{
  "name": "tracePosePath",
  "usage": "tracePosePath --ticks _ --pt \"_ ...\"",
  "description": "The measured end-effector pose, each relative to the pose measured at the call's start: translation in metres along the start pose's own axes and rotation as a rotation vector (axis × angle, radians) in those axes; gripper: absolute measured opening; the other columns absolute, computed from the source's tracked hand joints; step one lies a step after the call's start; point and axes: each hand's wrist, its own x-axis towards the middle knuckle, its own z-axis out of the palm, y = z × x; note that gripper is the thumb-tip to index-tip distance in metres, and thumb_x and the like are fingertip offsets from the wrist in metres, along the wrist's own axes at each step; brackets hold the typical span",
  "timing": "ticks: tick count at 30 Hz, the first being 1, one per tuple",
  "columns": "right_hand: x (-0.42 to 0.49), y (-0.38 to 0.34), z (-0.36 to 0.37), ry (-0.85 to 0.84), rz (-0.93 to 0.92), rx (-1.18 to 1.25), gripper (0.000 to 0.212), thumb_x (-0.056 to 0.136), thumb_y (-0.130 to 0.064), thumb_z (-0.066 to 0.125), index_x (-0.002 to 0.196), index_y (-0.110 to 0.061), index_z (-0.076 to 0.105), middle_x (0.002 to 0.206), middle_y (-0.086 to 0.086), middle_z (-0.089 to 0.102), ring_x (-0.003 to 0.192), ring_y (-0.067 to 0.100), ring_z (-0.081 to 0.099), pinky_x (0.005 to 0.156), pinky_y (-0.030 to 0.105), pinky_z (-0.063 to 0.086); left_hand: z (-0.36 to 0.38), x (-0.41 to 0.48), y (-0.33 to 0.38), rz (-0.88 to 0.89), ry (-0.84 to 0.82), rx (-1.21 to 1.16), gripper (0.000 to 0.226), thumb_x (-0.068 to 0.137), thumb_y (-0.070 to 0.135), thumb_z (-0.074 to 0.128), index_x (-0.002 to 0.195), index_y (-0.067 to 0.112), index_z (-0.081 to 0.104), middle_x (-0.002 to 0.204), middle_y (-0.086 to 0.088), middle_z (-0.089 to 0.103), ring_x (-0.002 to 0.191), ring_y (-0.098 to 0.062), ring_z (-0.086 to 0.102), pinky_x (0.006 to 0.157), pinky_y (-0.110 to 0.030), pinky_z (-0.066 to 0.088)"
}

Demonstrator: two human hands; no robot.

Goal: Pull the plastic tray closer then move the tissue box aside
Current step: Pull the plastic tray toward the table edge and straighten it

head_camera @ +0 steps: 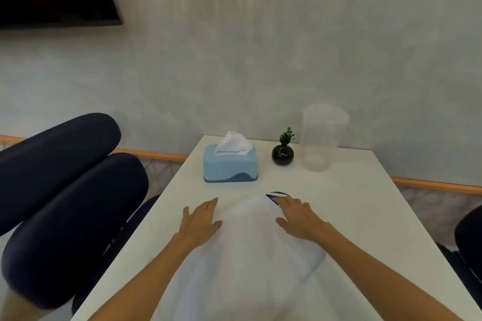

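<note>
A pale, translucent plastic tray (250, 240) lies blurred on the white table (365, 216) right in front of me. My left hand (200, 221) rests against its left rim, fingers stretched forward and thumb over the edge. My right hand (300, 219) lies on its right far rim, fingertips next to a purple-and-white patch (276, 196) at the tray's far end. The light blue tissue box (230, 167), with a white tissue sticking up, stands beyond the tray at the back left of the table, apart from both hands.
A small green plant in a round black vase (282, 154) and a tall clear plastic container (322, 138) stand at the back of the table by the wall. Dark padded chairs (67, 190) are on the left, and another dark seat (469, 237) at the right edge.
</note>
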Motion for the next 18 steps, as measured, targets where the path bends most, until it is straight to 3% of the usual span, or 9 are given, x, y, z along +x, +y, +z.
tracePosePath --ticks 5,9,13,18 --pt "-0.002 0.001 0.019 -0.108 0.139 0.088 0.06 0.095 -0.028 0.044 0.148 -0.011 0.02 0.148 0.015 0.033 0.131 0.035 0.039 0.106 0.047 0.036 0.019 -0.015 -0.031 -0.099 -0.045 -0.042 0.056 0.095 0.033 0.044 0.146 0.017 0.026 0.148 -0.005 0.04 0.133 -0.025 0.043 0.111 -0.047 0.03" --pt "-0.003 0.005 0.029 -0.069 0.181 0.121 0.054 0.094 -0.014 0.041 0.145 -0.008 0.025 0.143 0.017 0.036 0.123 0.038 0.043 0.101 0.045 0.04 0.031 -0.014 -0.037 -0.075 0.073 -0.109 0.038 0.095 0.015 0.042 0.132 0.013 0.046 0.127 -0.009 0.054 0.114 -0.027 0.053 0.094 -0.04 0.046" --pt "0.0 0.009 0.035 -0.005 0.236 0.103 0.049 0.093 -0.001 0.036 0.141 -0.004 0.03 0.138 0.018 0.042 0.12 0.035 0.046 0.095 0.041 0.043 0.036 -0.008 -0.039 -0.059 0.15 -0.18 0.035 0.09 0.003 0.041 0.121 0.011 0.056 0.113 -0.012 0.057 0.103 -0.027 0.055 0.08 -0.03 0.043" --pt "0.002 0.018 0.044 0.016 0.313 0.134 0.04 0.09 0.006 0.034 0.129 0.0 0.042 0.124 0.02 0.049 0.114 0.035 0.048 0.091 0.039 0.045 0.033 0.009 -0.036 -0.053 0.154 -0.273 0.032 0.088 0.0 0.045 0.113 0.012 0.061 0.109 -0.009 0.056 0.104 -0.03 0.056 0.086 -0.035 0.048"
